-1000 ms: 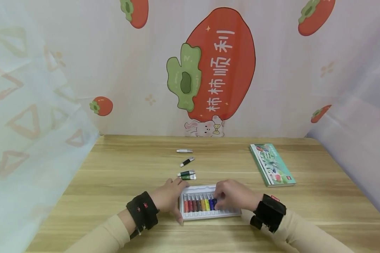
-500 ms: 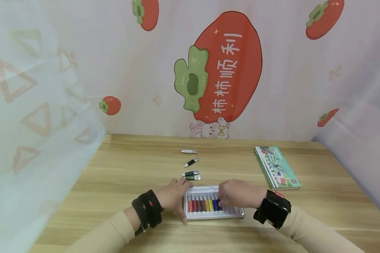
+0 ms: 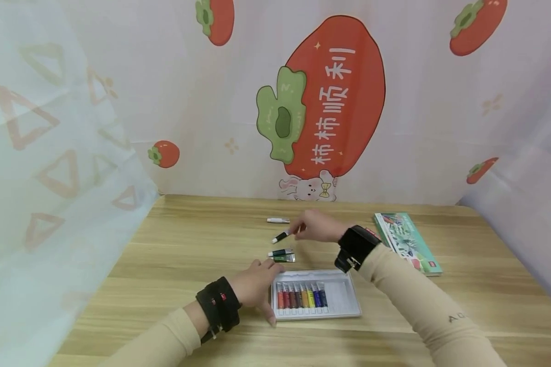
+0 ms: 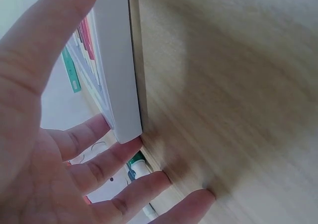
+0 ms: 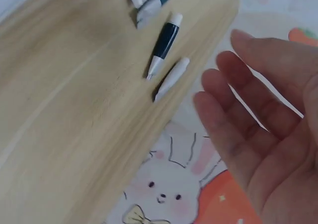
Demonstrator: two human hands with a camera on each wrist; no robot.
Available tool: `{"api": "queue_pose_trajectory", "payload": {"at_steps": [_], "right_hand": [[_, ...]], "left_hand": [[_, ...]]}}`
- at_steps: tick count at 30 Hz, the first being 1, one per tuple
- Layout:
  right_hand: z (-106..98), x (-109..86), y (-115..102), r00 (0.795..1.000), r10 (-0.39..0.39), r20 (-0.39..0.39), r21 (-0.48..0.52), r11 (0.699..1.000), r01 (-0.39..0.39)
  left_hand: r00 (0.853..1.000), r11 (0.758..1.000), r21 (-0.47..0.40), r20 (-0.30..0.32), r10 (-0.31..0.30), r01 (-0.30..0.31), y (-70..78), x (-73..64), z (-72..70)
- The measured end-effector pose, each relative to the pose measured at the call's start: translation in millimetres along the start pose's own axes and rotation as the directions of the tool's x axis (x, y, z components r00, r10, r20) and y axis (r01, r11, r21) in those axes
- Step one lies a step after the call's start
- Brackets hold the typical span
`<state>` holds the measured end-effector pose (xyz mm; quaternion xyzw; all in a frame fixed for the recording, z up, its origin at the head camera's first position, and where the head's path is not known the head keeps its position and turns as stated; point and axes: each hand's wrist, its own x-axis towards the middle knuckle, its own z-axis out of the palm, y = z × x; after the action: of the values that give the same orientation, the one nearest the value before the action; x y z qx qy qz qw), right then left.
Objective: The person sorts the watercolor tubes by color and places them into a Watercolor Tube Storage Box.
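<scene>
A shallow white tray (image 3: 344, 295) lies flat, its upright row of paint tubes (image 3: 301, 296), red through yellow to dark blue, toward nine o'clock. Around eleven o'clock outside it lie a green tube (image 3: 285, 258) beside a dark teal tube (image 3: 279, 253), a black tube (image 3: 281, 237), cap toward eight, and a white tube (image 3: 277, 220).
</scene>
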<state>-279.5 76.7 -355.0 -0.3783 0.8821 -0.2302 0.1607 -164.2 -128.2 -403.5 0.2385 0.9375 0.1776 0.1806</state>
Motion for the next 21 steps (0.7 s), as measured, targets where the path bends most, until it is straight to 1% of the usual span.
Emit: {"api": "queue_pose_trajectory", "payload": {"at_steps": [2,3,6,8,10,13,15,18,21], "right_hand": [[2,7.0,1,1.0,-0.002,-0.023,0.027,1.0,0.003],[5,7.6,1,1.0,-0.004,-0.021,0.037,0.999,0.004],[14,-2.3,4,1.0,-0.024,0.004,0.032,0.999,0.024],[18,-21.8,11,0.999,-0.032,0.019,0.011,0.999,0.032],[24,-43.0,19,0.999,-0.023,0.022,-0.029,0.999,0.024],[33,-73.9,32,0.999,0.003,0.035,-0.077,0.997,-0.001],[38,-92.4,38,0.998,0.024,0.056,-0.094,0.995,-0.018],[44,-115.6,45,0.994,0.053,0.095,-0.065,0.997,-0.047],[48,-130.5,48,0.993,0.049,0.111,-0.043,0.998,-0.045]], "left_hand": [[1.0,1.0,0.008,-0.002,0.002,-0.002,-1.0,-1.3,0.3],[1.0,1.0,0.012,-0.004,0.006,-0.006,-1.6,-1.7,0.8],[1.0,1.0,0.02,-0.011,0.019,-0.019,-4.7,-2.8,1.0],[0.999,0.999,0.018,-0.02,0.035,-0.035,-3.9,0.6,3.0],[0.999,0.999,0.027,-0.025,0.039,-0.039,-5.2,2.3,3.8],[0.998,0.997,0.057,-0.029,0.047,-0.045,-8.9,1.8,4.1],[0.998,0.996,0.071,-0.029,0.059,-0.057,-10.4,0.2,3.3],[0.996,0.994,0.078,-0.024,0.083,-0.08,-10.4,-1.7,1.0],[0.995,0.993,0.077,-0.022,0.097,-0.095,-9.6,0.1,-0.9]]}}
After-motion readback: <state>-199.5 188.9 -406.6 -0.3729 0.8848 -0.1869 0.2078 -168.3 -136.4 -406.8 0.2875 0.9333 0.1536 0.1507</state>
